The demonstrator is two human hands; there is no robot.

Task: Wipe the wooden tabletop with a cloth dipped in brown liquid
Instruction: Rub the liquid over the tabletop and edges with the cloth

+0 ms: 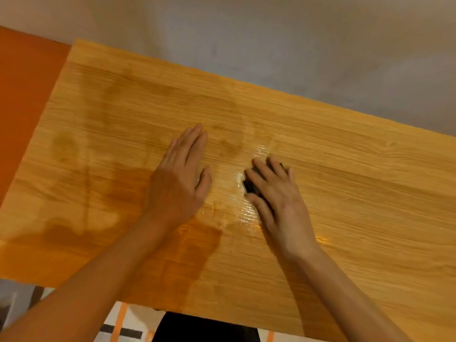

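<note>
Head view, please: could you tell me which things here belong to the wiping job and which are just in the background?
Part of the job:
- light wooden tabletop with darker wet patches
- dark crumpled cloth, pressed under the right hand
- left hand, flat on the wood

Not part of it:
- orange panel at the left
- grey wall behind
- orange-striped floor covering below

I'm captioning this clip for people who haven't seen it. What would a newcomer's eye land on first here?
First, the two bare hands at the middle of the wooden tabletop: the left hand lies flat and open, while the right hand presses down on a dark cloth. Next, the glossy wet streak between the hands, and the darker stained patches spreading across the board's left half.
</note>
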